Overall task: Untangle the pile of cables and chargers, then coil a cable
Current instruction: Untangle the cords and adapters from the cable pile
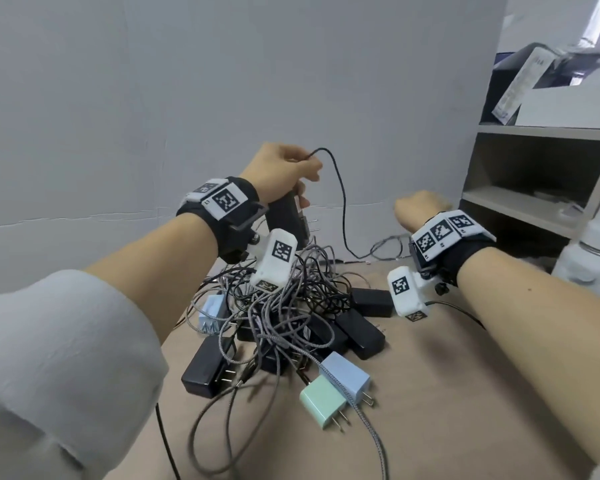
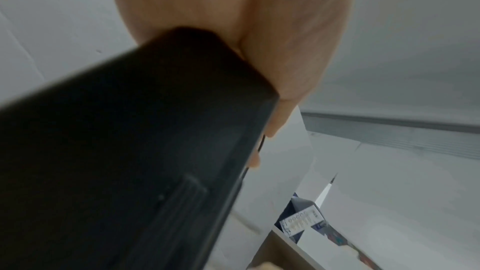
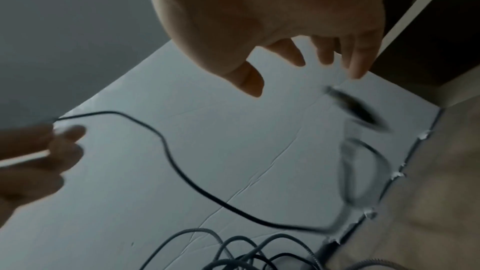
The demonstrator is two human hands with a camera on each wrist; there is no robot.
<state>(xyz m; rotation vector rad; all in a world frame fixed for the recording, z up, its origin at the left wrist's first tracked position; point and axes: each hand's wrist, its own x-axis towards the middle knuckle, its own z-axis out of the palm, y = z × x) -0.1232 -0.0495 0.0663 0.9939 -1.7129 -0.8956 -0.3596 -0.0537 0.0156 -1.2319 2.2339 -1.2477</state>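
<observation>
Above the tangled pile of cables and chargers (image 1: 284,317) on the bench (image 1: 447,393), the left hand (image 1: 284,171) grips 1 black charger (image 1: 288,216) and pinches its thin black cable (image 1: 342,199). The right hand (image 1: 420,209) hovers nearby, fingers (image 3: 291,52) loosely spread, holding nothing.

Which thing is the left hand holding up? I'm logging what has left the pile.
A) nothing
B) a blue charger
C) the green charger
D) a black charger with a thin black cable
D: the left hand grips a black charger with its thin black cable above the pile.
</observation>
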